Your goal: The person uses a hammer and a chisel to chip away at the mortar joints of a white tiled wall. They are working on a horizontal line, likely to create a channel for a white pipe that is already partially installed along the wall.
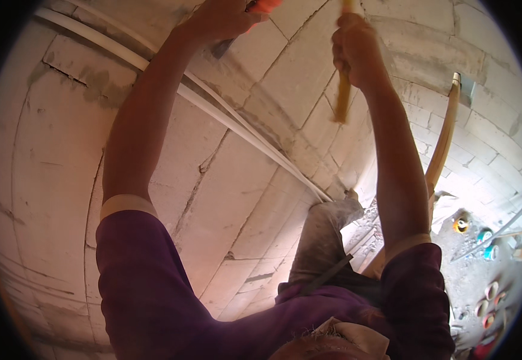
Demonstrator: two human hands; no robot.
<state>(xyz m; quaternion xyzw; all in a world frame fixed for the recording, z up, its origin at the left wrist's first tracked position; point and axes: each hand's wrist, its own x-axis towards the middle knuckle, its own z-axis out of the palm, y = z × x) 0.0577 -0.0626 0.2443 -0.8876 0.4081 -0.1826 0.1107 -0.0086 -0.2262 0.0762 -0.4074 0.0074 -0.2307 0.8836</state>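
Note:
At the top edge my left hand [222, 21] is closed around a chisel with an orange-red grip [264, 6]. A dark flat metal end [220, 48] shows below the hand, close to the wall. My right hand [357, 51], raised to the right of it, is wrapped around the yellow handle [342, 99] of what looks like a hammer. The handle's lower end points down and is smeared by motion, while its upper part runs out of the picture, so the head is hidden. Both arms are stretched up in front of the pale block wall [231, 174].
White pipes [213, 112] run slantwise along the wall behind my left arm. A long wooden pole [444, 144] leans at the right. Rubble, an orange-ringed tin [461, 225], blue cans [487, 236] and several round containers [490, 291] lie on the floor there.

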